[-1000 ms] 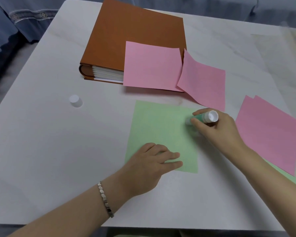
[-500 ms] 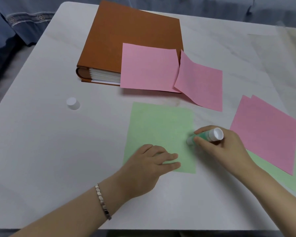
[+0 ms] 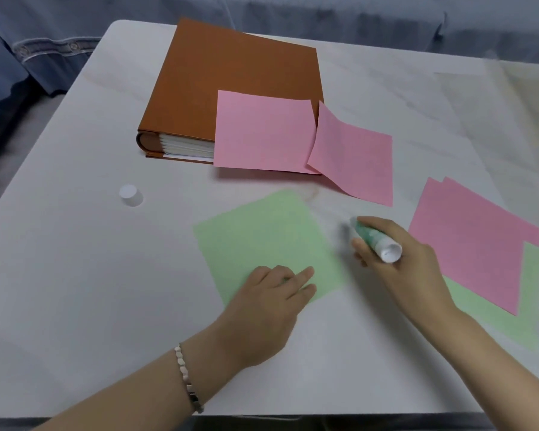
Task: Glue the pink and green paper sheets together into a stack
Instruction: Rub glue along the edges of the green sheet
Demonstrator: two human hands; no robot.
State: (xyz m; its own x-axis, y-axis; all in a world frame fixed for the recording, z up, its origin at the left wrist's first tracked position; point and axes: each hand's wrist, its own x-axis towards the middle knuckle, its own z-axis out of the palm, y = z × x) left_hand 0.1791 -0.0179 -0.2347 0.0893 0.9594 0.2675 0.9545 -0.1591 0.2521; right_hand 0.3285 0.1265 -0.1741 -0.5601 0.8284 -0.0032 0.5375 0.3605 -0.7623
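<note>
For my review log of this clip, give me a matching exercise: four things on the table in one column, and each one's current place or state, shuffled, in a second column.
Things
1. glue stick
2. white cap
3. middle green sheet
4. brown album

States
A. under the left hand fingers
B. partly covered by a pink sheet
C. held in the right hand
D. standing by itself on the table

Pairs: 1-C, 2-D, 3-A, 4-B

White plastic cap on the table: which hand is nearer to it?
Left. The left hand rests on the green paper sheet, right of the white plastic cap; the right hand, holding the green glue stick, is farther right, past that sheet.
</note>
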